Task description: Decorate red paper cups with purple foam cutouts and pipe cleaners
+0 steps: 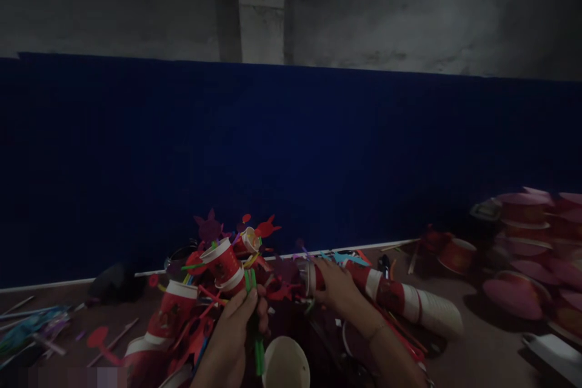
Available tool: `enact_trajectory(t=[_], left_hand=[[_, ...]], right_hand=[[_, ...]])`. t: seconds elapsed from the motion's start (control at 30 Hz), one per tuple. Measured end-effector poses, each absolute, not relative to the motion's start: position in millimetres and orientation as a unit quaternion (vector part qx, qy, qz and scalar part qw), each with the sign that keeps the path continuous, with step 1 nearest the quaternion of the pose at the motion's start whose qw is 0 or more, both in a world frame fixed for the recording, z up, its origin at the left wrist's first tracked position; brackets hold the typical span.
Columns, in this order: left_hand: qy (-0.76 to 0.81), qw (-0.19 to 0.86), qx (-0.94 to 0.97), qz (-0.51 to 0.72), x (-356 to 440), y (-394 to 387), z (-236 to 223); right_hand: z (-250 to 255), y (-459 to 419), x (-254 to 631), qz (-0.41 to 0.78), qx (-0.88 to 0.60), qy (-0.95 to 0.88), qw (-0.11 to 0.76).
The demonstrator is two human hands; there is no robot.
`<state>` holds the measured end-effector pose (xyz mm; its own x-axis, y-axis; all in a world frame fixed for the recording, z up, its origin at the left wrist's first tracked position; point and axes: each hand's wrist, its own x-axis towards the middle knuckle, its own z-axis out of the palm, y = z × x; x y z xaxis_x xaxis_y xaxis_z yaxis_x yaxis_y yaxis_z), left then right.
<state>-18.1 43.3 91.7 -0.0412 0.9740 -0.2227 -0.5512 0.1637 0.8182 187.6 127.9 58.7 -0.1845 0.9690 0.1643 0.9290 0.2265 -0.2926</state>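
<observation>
A: Where were the green sticks, please?

B: The thin, straight green sticks [259, 353] were in the left hand [240, 315]. Its grip was closed around them, and their lower ends came just beside a round white paper cup [287, 367] with its mouth upward.

A: And the right hand [336, 285]?

B: Its fingers were bent over a clear, cylinder-shaped container [306, 276]. How firmly this grip was closed, I could not tell.

A: Was there much in the way?

B: Yes, quite much. To the left, red paper cups with white rims [222, 264] were crowded among flat red cut-out shapes [267, 227]. To the right, a long stack of red-and-white paper cups [404, 302] lay on its side, near the right forearm. Farther right, blurred pink discs [522, 291] were piled on the brown worktop [482, 351]. Behind everything stood a dark blue panel [291, 151].
</observation>
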Motion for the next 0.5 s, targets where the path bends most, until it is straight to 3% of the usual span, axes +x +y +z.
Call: enact_trajectory(t=[0.5], left_hand=[[0.436, 0.608, 0.207, 0.631, -23, 40, 93]], right_hand=[[47, 152, 196, -0.037, -0.641, -0.742, 0.191]])
